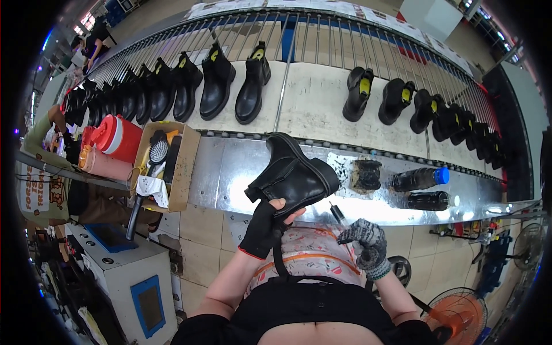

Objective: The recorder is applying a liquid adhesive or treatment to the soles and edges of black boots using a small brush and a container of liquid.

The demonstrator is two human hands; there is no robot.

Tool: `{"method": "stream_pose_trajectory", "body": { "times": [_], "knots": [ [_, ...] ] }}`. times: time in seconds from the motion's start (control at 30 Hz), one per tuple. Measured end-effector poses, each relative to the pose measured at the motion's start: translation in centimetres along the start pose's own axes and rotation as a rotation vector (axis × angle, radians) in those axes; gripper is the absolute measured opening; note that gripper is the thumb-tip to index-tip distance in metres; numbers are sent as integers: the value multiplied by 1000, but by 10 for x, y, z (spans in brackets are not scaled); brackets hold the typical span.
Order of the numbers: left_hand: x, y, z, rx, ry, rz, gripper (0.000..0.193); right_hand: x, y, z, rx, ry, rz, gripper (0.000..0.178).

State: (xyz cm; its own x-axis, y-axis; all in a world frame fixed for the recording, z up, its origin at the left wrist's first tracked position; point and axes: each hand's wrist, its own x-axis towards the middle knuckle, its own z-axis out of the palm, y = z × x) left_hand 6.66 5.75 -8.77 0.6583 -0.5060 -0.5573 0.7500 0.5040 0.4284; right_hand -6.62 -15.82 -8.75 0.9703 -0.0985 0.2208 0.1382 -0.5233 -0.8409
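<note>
A black ankle boot (294, 179) is tilted on its side above the near edge of the metal ledge. My left hand (261, 233), in a black glove with bare fingertips, grips it by the shaft, thumb on top. The boot's heel and sole face right and away from me. Just right of it, my right hand (367, 244) wears a grey knitted glove. Its fingers close round a slim tool with a black tip (337, 214), perhaps a fine brush; its exact kind is unclear. The tip points up toward the boot, apart from it.
On the metal ledge (221, 167) lie a black-stained block (367, 175), a blue-capped bottle (418, 179) and a white-capped dark bottle (428, 200). A cardboard box (185, 164) holds brushes. Beyond, several boots (217, 83) line the conveyor (313, 95). A person's arm (43, 129) shows at left.
</note>
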Motion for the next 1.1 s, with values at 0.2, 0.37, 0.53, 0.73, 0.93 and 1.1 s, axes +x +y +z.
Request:
{"method": "stream_pose_trajectory", "body": {
  "times": [0.2,0.37,0.53,0.73,0.93,1.1],
  "knots": [
    [5,15,-2,-185,39,-1,39,-17,24,27,471,528,285,57],
    [51,30,-7,23,-152,68,35,-24,119,38,351,548,503,61],
    [144,77,27,421,-248,241,34,-42,168,48,-180,366,575,56],
    [288,83,78,1060,155,613,50,-61,200,59,-260,416,470,48],
    [310,55,90,1472,223,834,60,-50,202,68,-235,484,575,35],
    [301,49,78,1478,130,953,73,-46,205,68,-67,542,553,36]
  ]
}}
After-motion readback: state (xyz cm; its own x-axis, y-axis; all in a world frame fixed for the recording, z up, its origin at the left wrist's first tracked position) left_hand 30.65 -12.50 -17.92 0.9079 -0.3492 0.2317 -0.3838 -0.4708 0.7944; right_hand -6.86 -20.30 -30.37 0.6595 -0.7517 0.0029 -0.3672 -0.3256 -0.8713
